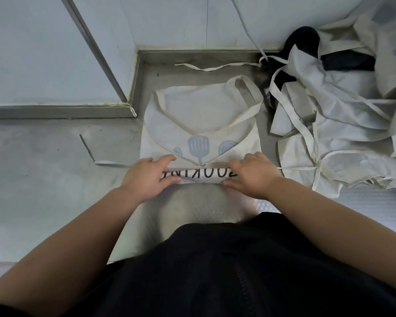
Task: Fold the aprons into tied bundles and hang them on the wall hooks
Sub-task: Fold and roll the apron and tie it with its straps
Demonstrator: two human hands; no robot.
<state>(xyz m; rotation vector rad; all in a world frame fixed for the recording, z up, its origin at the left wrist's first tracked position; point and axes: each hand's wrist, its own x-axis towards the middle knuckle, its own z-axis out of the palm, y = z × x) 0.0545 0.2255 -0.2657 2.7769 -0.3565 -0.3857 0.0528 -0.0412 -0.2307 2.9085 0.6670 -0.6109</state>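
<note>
Fig.: apron (201, 110) approx. half rolled on table (55, 168); L grip (146, 175) & R grip (254, 173) clasp the roll. Pile (341, 110) unfolded; no tying/hanging yet.

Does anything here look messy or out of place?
Yes: the heap of cream cloth aprons on the right is a crumpled tangle, ties crossing, with a black cloth mixed in. The cream printed apron gripped by the left hand and right hand lies flat and tidy, though a thin tie trails off left.

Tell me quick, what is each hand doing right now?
Left hand: grips the apron at its rolled edge.
Right hand: grips the same rolled edge.
</note>
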